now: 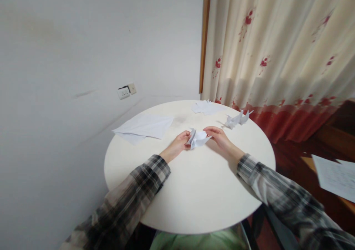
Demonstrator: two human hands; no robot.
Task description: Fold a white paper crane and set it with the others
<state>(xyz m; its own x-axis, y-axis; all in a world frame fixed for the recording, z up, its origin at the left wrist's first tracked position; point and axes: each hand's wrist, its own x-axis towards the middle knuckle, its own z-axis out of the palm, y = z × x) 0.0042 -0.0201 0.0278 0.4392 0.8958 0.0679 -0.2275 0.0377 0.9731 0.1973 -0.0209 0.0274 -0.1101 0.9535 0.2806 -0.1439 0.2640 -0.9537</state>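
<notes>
— White paper, half folded: that is the folded paper piece just above the middle of the frame, low over the round white table.

— Who has it?

— Both hands. The left hand pinches its left edge with fingers closed on it; the right hand grips the right edge from the other side, fingertips closed on the paper too. Plaid sleeves run down to the bottom corners of the frame.

— And around it?

— Up and to the right of the hands stand finished paper cranes, close together, near the right hand but apart from it. Further back, near the table's far rim, lies a small pile of folded sheets. Left of centre, a stack of flat white sheets overhangs the table edge.

— Off the table?

— A wall socket on the grey wall at left, a cream curtain with red flowers across the upper right, and a printed sheet at the right edge on a brown surface.
</notes>
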